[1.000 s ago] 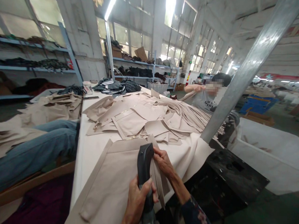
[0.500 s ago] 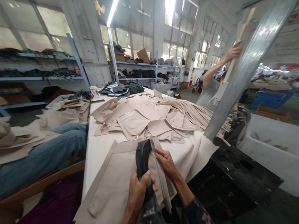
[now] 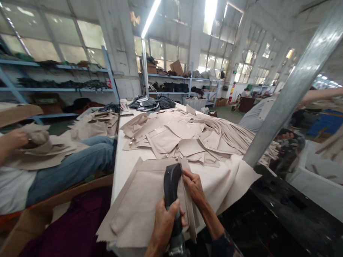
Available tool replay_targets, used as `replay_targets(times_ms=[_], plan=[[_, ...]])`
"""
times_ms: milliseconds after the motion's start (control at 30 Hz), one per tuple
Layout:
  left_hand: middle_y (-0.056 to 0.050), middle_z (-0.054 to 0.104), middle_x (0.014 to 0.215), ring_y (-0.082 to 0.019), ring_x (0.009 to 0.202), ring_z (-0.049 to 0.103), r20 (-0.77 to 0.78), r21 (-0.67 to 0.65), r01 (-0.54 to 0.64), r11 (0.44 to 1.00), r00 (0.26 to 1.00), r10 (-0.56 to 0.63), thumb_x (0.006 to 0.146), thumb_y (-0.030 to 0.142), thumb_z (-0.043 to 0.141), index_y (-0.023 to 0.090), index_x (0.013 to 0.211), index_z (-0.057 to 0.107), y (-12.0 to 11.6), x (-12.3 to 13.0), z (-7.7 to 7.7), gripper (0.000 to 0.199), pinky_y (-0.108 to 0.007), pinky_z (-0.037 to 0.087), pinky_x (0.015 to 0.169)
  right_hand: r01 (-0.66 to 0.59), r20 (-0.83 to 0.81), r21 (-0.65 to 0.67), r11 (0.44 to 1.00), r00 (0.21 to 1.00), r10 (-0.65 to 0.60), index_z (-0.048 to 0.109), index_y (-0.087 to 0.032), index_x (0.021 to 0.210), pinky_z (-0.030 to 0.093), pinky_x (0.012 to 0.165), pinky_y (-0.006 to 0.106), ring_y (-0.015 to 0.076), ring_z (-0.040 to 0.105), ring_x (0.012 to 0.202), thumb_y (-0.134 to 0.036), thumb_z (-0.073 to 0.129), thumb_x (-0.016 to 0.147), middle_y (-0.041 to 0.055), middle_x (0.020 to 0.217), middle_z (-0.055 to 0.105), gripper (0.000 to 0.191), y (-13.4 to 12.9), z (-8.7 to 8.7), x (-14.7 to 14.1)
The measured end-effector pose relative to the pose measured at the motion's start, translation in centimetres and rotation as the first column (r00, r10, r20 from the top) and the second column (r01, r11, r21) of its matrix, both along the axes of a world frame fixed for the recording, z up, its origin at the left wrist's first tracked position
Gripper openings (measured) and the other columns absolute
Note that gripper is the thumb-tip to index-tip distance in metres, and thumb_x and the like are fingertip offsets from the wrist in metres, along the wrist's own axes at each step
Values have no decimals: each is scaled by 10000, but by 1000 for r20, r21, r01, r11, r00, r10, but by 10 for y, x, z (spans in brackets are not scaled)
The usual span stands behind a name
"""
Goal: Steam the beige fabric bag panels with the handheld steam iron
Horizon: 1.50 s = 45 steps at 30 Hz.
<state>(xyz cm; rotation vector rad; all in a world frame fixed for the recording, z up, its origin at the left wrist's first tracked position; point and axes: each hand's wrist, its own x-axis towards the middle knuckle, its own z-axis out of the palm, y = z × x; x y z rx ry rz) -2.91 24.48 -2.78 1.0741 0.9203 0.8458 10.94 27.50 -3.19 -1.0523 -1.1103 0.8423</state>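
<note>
My left hand point(image 3: 166, 222) is wrapped around a black curved suction nozzle point(image 3: 172, 181), whose lower end joins a hose-like grey section. The nozzle's head lies against the right part of a sewn beige fabric piece point(image 3: 141, 198), close to its top edge. With pinched fingers, my right hand point(image 3: 194, 185) holds that piece's folded right edge, just beside the nozzle head. Small gold-coloured metal fittings point(image 3: 170, 156) show at the piece's upper edge. What lies under the nozzle head is hidden.
Beyond the piece, more beige panels point(image 3: 164, 137) and long strips point(image 3: 230, 127) are heaped on the white table point(image 3: 125, 157). A metal post point(image 3: 288, 87) slants up at right, near a white bin point(image 3: 316, 171). At left sits a person in jeans point(image 3: 83, 164) with beige fabric.
The view has swung left, so the scene sits further right. At right, the co-worker's raised arm is now lower and stretched rightward. My hands keep nearly the same hold on nozzle and fabric.
</note>
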Motion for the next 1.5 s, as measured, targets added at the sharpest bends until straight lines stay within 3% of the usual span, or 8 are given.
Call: replay_targets(times_ms=[200,400,500,633,767,967,1300,1500], plan=[[-30,568,393,-142,330,524,16,9,-137,991,991,136,739,482,591,147,617,559,4,-15,6,358,-223,410,361,140,165,-81,987,978,-126,696,-160,1109,473,655,270,219,626,794,-291,479,841,38,927,722,370,-7,-9,-1],[-31,606,446,-164,385,580,-94,13,-464,886,881,464,732,471,597,163,631,579,6,-54,-3,324,-224,422,373,307,657,-98,947,734,-170,703,-149,805,453,636,279,229,603,713,-255,413,838,33,676,649,310,3,-25,9],[-48,614,440,-161,368,564,-105,-6,-479,878,873,476,739,491,572,157,618,588,17,-70,-11,356,-224,412,358,339,747,-68,938,640,-177,676,-140,838,438,799,362,279,590,853,-201,487,800,102,823,656,202,15,-17,2],[-49,605,425,-142,355,544,-81,-28,-487,873,871,484,731,495,572,151,596,579,21,-74,-18,369,-206,396,352,177,916,-32,984,399,-42,563,-112,1178,298,1022,446,325,431,1195,-196,579,795,209,1257,522,393,64,3,-28],[-48,596,407,-127,332,518,-88,-54,-502,863,863,497,726,499,569,153,579,579,19,-73,-20,376,-194,378,337,-40,919,-199,979,338,201,635,-151,1056,421,881,341,268,558,1012,-253,782,599,122,1078,637,491,129,1,-56],[-46,584,391,-156,346,554,-134,-88,-549,831,833,537,692,508,594,156,559,577,19,-80,-22,376,-211,405,352,-185,818,-398,899,373,438,638,-123,661,359,522,206,133,524,595,-266,738,595,-28,580,548,186,158,-7,-58],[-28,569,381,-149,346,533,14,-107,-367,924,929,371,709,484,614,165,577,573,12,-58,-16,348,-219,388,373,-238,685,-331,913,605,406,487,-157,558,214,435,197,80,348,499,-231,526,696,-57,512,361,161,99,21,-41],[-22,583,417,-154,370,549,54,-29,-307,951,950,308,718,478,617,172,592,583,17,-44,1,333,-233,416,398,-259,592,-330,908,692,413,433,-172,502,201,422,207,79,317,475,-180,533,657,-58,484,352,184,63,31,-29]])
